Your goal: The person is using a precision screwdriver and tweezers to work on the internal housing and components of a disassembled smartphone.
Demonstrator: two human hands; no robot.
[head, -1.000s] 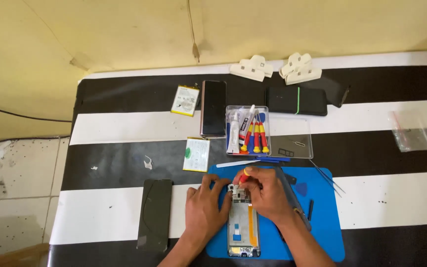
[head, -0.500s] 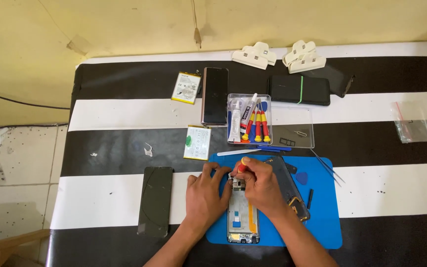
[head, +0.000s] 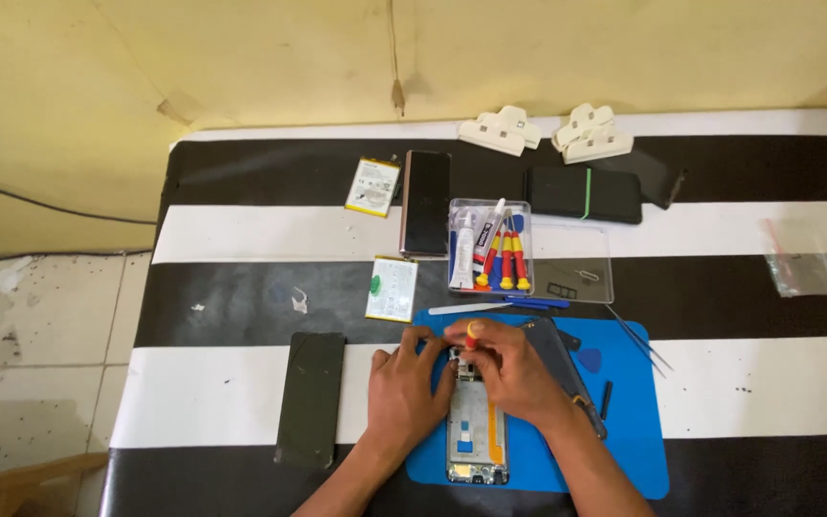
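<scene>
An opened phone frame [head: 477,431] lies lengthwise on a blue work mat [head: 634,421]. My right hand [head: 507,369] grips a small screwdriver with a red and yellow cap [head: 471,334], held upright over the phone's top end. My left hand [head: 406,383] rests on the phone's left edge, fingers curled at its upper corner. The tip of the screwdriver is hidden by my fingers.
A dark phone panel [head: 311,397] lies left of my hands. Two batteries [head: 392,288] [head: 372,186], a black phone [head: 426,202], a clear tool case with screwdrivers [head: 492,248], tweezers [head: 639,339], a black case [head: 584,193], white clamps [head: 501,129] and a plastic bag [head: 804,271] lie on the striped table.
The view has shifted slightly. My hands stay on the phone's top end, with the screwdriver still upright in my right hand.
</scene>
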